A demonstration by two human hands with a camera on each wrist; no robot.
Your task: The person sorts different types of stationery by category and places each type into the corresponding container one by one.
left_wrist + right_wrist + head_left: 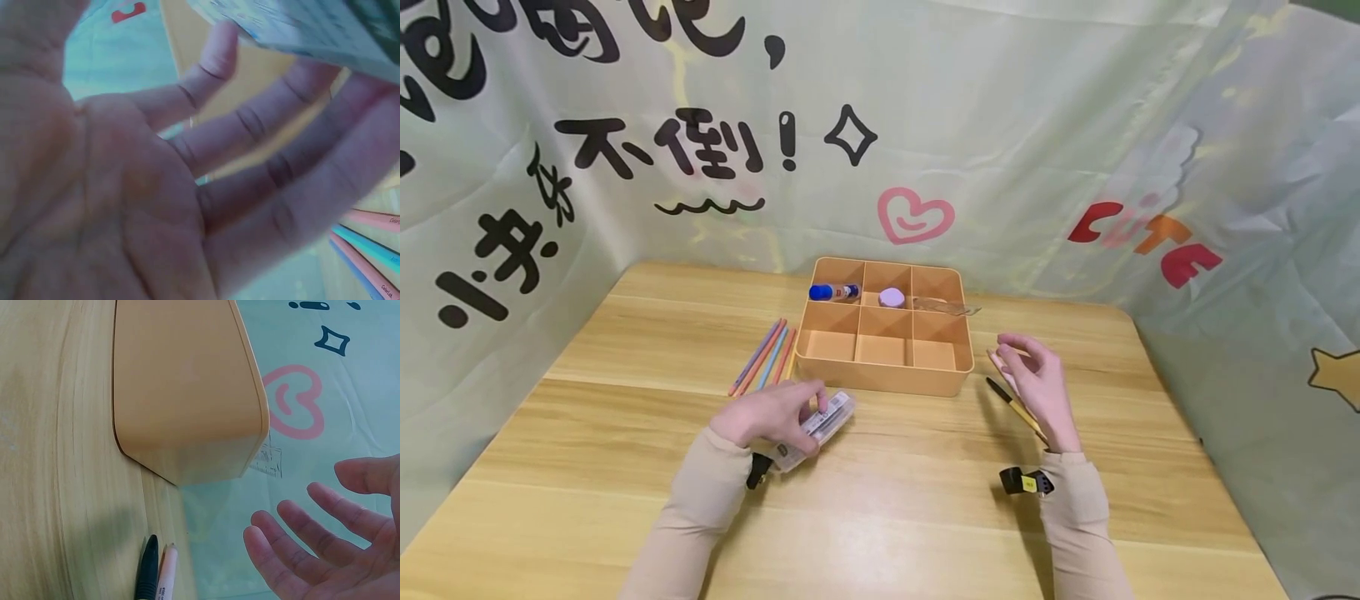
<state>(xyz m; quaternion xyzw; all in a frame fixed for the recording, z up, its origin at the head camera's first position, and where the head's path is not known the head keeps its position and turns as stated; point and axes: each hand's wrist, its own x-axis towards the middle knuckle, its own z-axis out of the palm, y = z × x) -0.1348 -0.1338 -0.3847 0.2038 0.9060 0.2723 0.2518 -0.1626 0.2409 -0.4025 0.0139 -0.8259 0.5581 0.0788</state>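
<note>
My left hand (772, 412) grips a clear plastic case (833, 415) with a printed label, its thumb and fingertips at opposite sides. The case sits tilted in front of the organizer's left corner; in the left wrist view, its blurred printed face (294, 28) shows beyond the fingertips. What the case contains is hard to make out. My right hand (1037, 387) holds nothing, fingers loosely bent, over a black-tipped yellow pen (1021, 412) and a pale pink pencil (166, 575). These two lie side by side, right of the organizer.
An orange six-compartment organizer (880, 379) stands at the table's back. Its back row has a blue-capped glue stick (833, 292), a purple round item (891, 297) and a clear ruler (943, 307) jutting past the right rim. Several colored pencils (763, 354) lie to its left.
</note>
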